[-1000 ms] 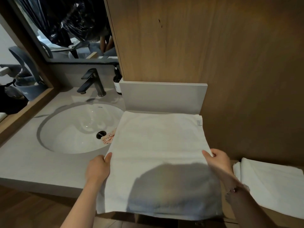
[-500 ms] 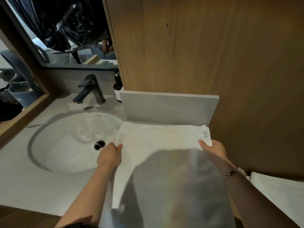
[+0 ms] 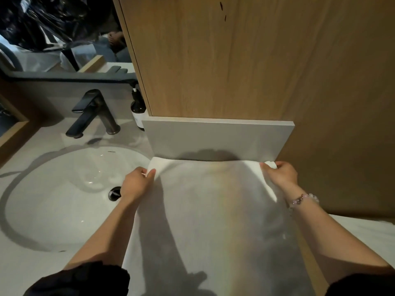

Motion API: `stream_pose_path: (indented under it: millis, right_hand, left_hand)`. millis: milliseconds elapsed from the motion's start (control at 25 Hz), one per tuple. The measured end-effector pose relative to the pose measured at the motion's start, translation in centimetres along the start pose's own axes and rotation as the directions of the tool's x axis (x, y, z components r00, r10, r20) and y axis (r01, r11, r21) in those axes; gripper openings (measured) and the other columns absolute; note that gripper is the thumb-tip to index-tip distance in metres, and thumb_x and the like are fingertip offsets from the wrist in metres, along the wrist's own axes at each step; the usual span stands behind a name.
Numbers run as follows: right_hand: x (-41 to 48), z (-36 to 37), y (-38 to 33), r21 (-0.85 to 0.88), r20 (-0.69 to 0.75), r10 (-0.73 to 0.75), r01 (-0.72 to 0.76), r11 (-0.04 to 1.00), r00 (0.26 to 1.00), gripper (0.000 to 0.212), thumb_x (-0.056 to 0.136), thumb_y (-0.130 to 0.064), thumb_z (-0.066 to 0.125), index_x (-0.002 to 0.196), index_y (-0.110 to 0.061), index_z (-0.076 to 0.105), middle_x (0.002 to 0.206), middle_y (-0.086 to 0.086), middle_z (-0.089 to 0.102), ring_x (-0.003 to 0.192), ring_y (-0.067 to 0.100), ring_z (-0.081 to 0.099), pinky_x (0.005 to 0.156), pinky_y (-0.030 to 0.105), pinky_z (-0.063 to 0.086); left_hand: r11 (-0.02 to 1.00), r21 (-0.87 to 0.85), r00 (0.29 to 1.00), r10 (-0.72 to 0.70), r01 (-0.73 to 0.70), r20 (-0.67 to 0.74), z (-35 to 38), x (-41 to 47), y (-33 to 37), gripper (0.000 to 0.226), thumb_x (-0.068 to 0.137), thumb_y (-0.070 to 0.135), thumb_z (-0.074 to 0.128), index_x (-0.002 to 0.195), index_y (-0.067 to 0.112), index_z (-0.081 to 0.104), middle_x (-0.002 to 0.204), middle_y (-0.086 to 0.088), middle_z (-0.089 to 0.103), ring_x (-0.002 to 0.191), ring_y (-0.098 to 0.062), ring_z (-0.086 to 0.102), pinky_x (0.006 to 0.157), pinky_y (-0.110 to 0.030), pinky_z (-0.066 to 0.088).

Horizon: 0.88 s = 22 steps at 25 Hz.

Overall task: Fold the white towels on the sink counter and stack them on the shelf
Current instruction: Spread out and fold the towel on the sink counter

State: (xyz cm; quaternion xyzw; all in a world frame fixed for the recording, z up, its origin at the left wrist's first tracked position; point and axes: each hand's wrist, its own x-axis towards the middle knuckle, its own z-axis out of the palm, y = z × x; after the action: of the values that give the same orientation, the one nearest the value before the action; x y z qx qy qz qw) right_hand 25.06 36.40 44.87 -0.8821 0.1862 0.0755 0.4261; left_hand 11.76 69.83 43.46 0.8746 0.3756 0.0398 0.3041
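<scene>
left hand (image 3: 136, 184): pinching towel (image 3: 213, 210) corner
right hand (image 3: 280, 175): pinching opposite corner
tip: holding edge between fingers (image 3: 151, 173) taut, level

black sleeves (image 3: 85, 278), beaded bracelet (image 3: 303, 199)

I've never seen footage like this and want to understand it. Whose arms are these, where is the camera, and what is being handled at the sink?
There is no machine here. These are a person's two bare arms, and every picture comes from one wide camera worn on the head, looking forward and down. A white towel lies spread on the counter, to the right of the sink basin. The left hand and the right hand each pinch one far corner of it. Behind the basin stand a dark faucet and a soap bottle. More white cloth lies at the right edge.
</scene>
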Motion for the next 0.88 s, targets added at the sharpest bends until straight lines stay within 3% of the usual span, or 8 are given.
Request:
stream_pose_path:
  millis: [80,240,360,440,520,640,800,880]
  right_hand:
    - [0.5,0.1,-0.5,-0.009,0.005,0.04,-0.04,0.999,0.999,0.031,0.081,-0.034,0.07,0.098,-0.008,0.067,0.111,0.012,0.067,0.105,0.029,0.062,0.086,0.031,0.047]
    - [0.8,0.1,-0.5,0.016,-0.014,0.103,-0.103,0.995,0.995,0.029,0.082,-0.022,0.071,0.105,-0.005,0.068,0.11,0.013,0.068,0.102,0.027,0.063,0.082,0.026,0.046]
    - [0.4,-0.1,-0.7,0.003,-0.006,0.075,-0.075,0.997,0.997,0.007,0.087,-0.016,0.064,0.083,-0.01,0.067,0.095,0.008,0.067,0.099,0.025,0.063,0.073,0.02,0.039]
    - [0.3,-0.2,-0.7,-0.022,-0.016,0.026,-0.026,0.999,1.0,0.007,0.089,-0.015,0.059,0.086,-0.011,0.065,0.1,0.009,0.066,0.101,0.027,0.061,0.075,0.023,0.04]
    - [-0.2,-0.3,-0.7,-0.026,-0.048,-0.033,0.032,0.999,0.998,0.017,0.088,-0.014,0.059,0.104,-0.009,0.058,0.106,0.01,0.062,0.101,0.03,0.059,0.08,0.027,0.041]
    - [-0.9,-0.2,-0.7,-0.083,-0.076,-0.128,0.122,0.989,0.989,0.027,0.083,-0.022,0.066,0.101,-0.014,0.048,0.094,0.004,0.054,0.089,0.028,0.054,0.074,0.028,0.039]
    - [-0.4,-0.4,-1.6,-0.225,-0.123,-0.074,0.045,0.973,0.99,0.021,0.077,-0.021,0.067,0.098,-0.016,0.067,0.098,0.006,0.066,0.099,0.03,0.062,0.078,0.028,0.046]
    - [-0.4,-0.8,-2.3,-0.303,-0.135,-0.054,0.01,0.953,0.989,0.019,0.076,-0.02,0.068,0.094,-0.019,0.073,0.103,0.009,0.07,0.1,0.03,0.063,0.083,0.029,0.049]
  left_hand:
    - [0.995,-0.096,1.0,-0.025,0.025,0.001,0.3,1.2,0.9,0.029,0.09,0.036,0.053,0.102,0.011,0.061,0.094,-0.005,0.063,0.101,-0.029,0.057,0.076,-0.029,0.039]
    - [0.961,-0.251,0.993,-0.116,0.114,0.008,0.8,3.1,2.0,0.03,0.088,0.032,0.057,0.107,0.01,0.066,0.106,-0.009,0.067,0.104,-0.028,0.058,0.087,-0.032,0.043]
    - [0.94,-0.311,0.99,-0.139,0.14,0.028,0.9,3.4,2.2,0.025,0.087,0.028,0.059,0.099,0.008,0.069,0.102,-0.014,0.068,0.1,-0.031,0.061,0.086,-0.032,0.046]
    - [0.921,-0.362,0.989,-0.137,0.145,0.047,0.8,3.1,2.4,0.022,0.087,0.025,0.06,0.098,0.01,0.07,0.098,-0.014,0.068,0.099,-0.03,0.061,0.084,-0.031,0.046]
    - [0.914,-0.384,0.991,-0.117,0.132,0.062,0.6,2.9,2.7,0.019,0.087,0.022,0.059,0.099,0.012,0.069,0.092,-0.01,0.065,0.093,-0.028,0.06,0.078,-0.027,0.044]
    - [0.899,-0.42,0.992,-0.107,0.125,0.066,0.1,2.8,2.9,0.016,0.086,0.021,0.061,0.098,0.012,0.066,0.086,-0.007,0.063,0.081,-0.023,0.057,0.074,-0.026,0.041]
    - [0.851,-0.506,0.988,-0.1,0.144,0.114,-0.6,2.7,3.2,0.016,0.084,0.024,0.067,0.09,0.009,0.066,0.069,-0.004,0.062,0.067,-0.021,0.056,0.071,-0.027,0.043]
    - [0.88,-0.458,0.991,-0.096,0.127,0.089,-1.0,2.8,3.5,0.015,0.084,0.025,0.067,0.085,0.01,0.066,0.07,-0.004,0.061,0.072,-0.021,0.056,0.071,-0.026,0.042]
